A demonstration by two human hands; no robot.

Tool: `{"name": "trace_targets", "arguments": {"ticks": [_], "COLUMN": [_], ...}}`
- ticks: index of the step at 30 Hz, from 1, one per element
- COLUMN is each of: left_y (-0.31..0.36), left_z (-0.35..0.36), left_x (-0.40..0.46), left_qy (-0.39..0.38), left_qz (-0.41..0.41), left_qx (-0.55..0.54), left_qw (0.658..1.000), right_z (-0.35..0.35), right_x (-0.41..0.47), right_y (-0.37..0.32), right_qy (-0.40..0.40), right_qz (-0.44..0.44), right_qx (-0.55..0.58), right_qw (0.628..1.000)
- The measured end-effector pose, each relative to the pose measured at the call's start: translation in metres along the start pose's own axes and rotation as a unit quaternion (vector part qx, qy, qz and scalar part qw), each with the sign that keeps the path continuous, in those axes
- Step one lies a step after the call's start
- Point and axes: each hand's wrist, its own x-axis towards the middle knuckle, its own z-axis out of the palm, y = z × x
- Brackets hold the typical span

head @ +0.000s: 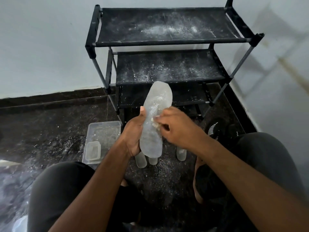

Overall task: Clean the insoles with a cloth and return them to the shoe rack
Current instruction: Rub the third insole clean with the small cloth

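Left hand (133,136) grips insole (154,118) | right hand (173,127) pinches something pale, maybe cloth | tip: rub heel-to-toe, crumbs sit right under fingers

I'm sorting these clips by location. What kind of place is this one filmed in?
Probably a home corner or entryway. A black shoe rack dusted with white powder stands against plain walls on a dark speckled floor, and a black shoe lies beside it.
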Motion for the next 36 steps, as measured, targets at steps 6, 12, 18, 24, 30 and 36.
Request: {"name": "trace_targets", "arguments": {"ticks": [6, 12, 18, 24, 30, 36], "left_y": [0.003, 0.001, 0.003, 0.0, 0.0, 0.001], "left_z": [-0.002, -0.005, 0.01, 0.002, 0.009, 0.004], "left_x": [-0.002, 0.002, -0.003, -0.002, -0.003, -0.005], "left_qy": [-0.023, -0.026, -0.037, 0.002, -0.005, 0.01], "left_qz": [-0.003, -0.016, 0.008, -0.017, 0.008, -0.004], "left_qx": [-0.001, -0.016, -0.006, -0.007, -0.029, -0.035], "left_qw": [1.0, 0.999, 0.999, 1.0, 1.0, 0.999], "right_z": [-0.009, 0.002, 0.005, 0.011, 0.01, 0.004], "right_x": [-0.006, -0.007, 0.006, 0.0, 0.006, 0.0], "right_y": [0.008, 0.005, 0.009, -0.001, 0.006, 0.0], "right_qy": [0.03, -0.071, 0.108, 0.002, 0.067, 0.013], "right_qz": [0.021, 0.011, 0.028, -0.012, 0.04, 0.007], "right_qx": [0.09, 0.102, 0.101, 0.112, 0.029, 0.105], "right_qw": [0.995, 0.992, 0.989, 0.994, 0.997, 0.994]}}
